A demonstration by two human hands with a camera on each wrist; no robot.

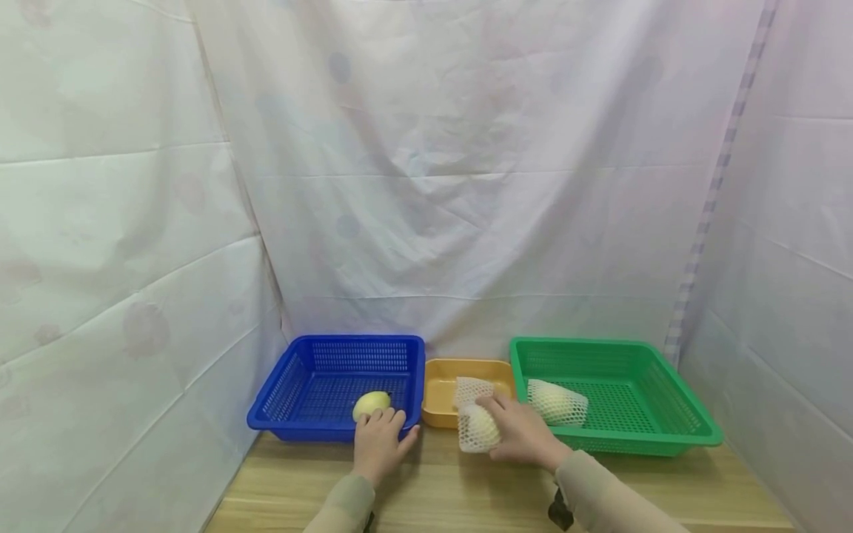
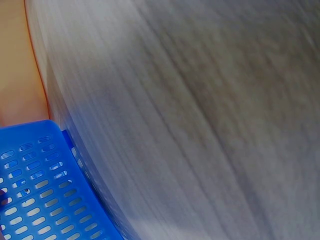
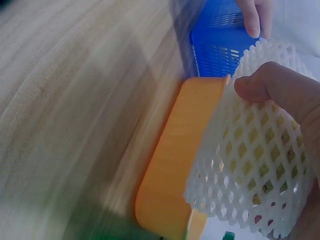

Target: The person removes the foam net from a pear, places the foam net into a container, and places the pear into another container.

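In the head view a pale yellow fruit point(image 1: 371, 403) lies in the blue basket point(image 1: 266, 414), near its front rim. My left hand point(image 1: 382, 444) reaches over that rim with its fingers at the fruit's near side; whether they touch it I cannot tell. My right hand point(image 1: 523, 433) holds a second fruit point(image 1: 483, 429) wrapped in a white foam net point(image 3: 240, 165), at the front edge of the orange tray point(image 1: 436, 418). In the right wrist view the thumb point(image 3: 265, 85) presses on the net. The left wrist view shows mostly tabletop and basket wall.
Another white foam net point(image 1: 474, 389) is in the orange tray. To the right, the green basket point(image 1: 666, 437) holds a net-wrapped fruit point(image 1: 556, 403) near its left side. All three containers stand side by side on a wooden table point(image 1: 453, 492), with a white cloth point(image 1: 426, 222) behind.
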